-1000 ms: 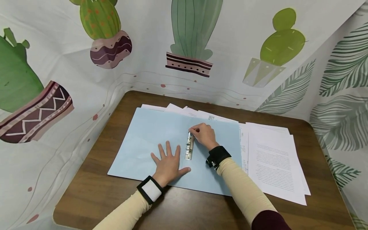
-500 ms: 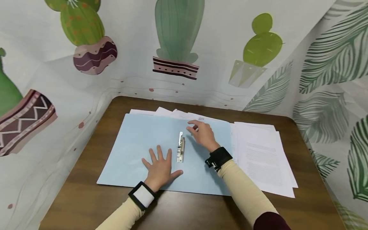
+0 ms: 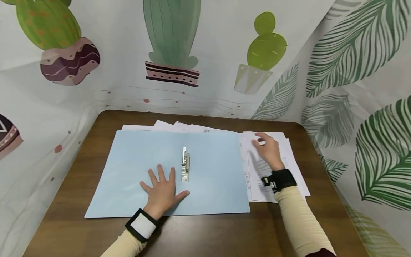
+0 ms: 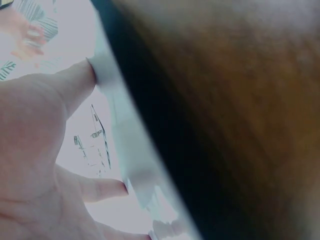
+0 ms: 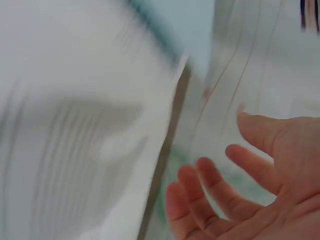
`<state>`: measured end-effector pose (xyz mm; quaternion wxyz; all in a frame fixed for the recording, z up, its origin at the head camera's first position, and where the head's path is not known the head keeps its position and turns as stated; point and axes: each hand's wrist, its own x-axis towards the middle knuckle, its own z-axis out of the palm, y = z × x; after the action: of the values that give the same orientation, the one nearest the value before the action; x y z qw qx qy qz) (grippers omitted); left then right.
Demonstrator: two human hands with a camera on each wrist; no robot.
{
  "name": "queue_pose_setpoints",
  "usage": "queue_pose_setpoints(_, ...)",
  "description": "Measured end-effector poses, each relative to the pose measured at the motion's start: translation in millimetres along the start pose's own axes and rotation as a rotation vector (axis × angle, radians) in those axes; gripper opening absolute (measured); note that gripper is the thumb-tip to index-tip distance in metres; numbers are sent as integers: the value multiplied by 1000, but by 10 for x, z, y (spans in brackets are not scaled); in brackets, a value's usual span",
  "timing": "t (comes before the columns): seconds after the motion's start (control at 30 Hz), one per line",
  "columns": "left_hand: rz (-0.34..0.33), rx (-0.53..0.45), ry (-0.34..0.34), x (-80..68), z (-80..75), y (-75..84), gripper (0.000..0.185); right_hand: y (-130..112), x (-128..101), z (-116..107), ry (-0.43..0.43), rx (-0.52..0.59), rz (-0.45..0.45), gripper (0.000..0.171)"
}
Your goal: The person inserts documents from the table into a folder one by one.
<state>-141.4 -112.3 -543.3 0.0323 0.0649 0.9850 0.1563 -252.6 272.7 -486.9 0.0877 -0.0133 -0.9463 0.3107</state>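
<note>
An open light blue folder (image 3: 138,167) lies flat on the brown table (image 3: 208,232), with a metal clip (image 3: 185,165) along its middle fold, its lever raised. My left hand (image 3: 160,189) presses flat on the folder's left half, fingers spread, just left of the clip. My right hand (image 3: 268,150) hovers over or touches a stack of printed white sheets (image 3: 289,157) to the right of the folder, fingers relaxed. The right wrist view shows the open palm (image 5: 250,185) beside blurred white paper (image 5: 80,130). The left wrist view shows the left palm (image 4: 40,150) on the folder's edge (image 4: 125,150).
More white sheets (image 3: 179,126) stick out from under the folder's far edge. Cloth printed with cacti and leaves (image 3: 170,43) walls in the table at the back, left and right. Bare wood shows along the near edge.
My right hand let go of the clip lever, which now stands raised, and moved right onto the paper stack. The left hand stayed on the folder. The head view swung right.
</note>
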Motion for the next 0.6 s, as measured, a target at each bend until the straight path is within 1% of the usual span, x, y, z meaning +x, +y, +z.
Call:
queue_pose_setpoints(0.1, 6, -4, 3, 7, 6, -5, 105, 309, -80, -195, -18, -63, 132, 48)
queue_pose_setpoints(0.17, 6, -3, 5, 4, -8, -18, 104, 459, -122, -277, -46, -114, 221, 52)
queue_pose_setpoints(0.27, 6, 0, 3, 7, -26, -24, 105, 620, -190, -359, -106, -176, 355, 61)
queue_pose_setpoints(0.37, 5, 0, 1, 9, -39, -17, 104, 730, -243, -392, -161, -229, 444, 71)
queue_pose_setpoints(0.47, 3, -5, -3, 10, -39, -8, 104, 795, -282, -402, -199, -264, 485, 77)
queue_pose_setpoints(0.6, 5, -16, -2, 19, -19, 11, 104, 824, -324, -432, -195, -289, 488, 77)
